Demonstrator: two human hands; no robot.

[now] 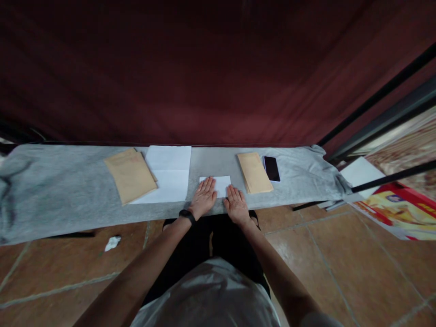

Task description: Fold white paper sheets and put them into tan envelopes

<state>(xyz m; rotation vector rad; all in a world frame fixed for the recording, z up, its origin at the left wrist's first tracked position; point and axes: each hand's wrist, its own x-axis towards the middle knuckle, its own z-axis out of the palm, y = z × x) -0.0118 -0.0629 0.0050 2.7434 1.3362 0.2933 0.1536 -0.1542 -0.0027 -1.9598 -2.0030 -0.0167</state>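
Observation:
A small folded white sheet of paper (222,185) lies flat on the grey cloth-covered table, close to its front edge. My left hand (204,198) rests flat over the paper's left end, fingers stretched out. At the paper's right end, my right hand (236,205) lies palm down with its fingers extended, touching or very near the edge. Neither hand grips anything. To the left are large white paper sheets (170,175) with a crease across them, partly under a stack of brown envelopes (132,177). More brown envelopes (255,172) lie right of my hands.
A dark-screened phone (271,168) sits beside the right envelopes. The grey cloth (68,190) covers the long narrow table, with a dark red curtain (204,91) behind it. Black metal bars (391,181) and a colourful box (402,209) stand at right. Crumpled white tissue (112,243) lies on the tiled floor.

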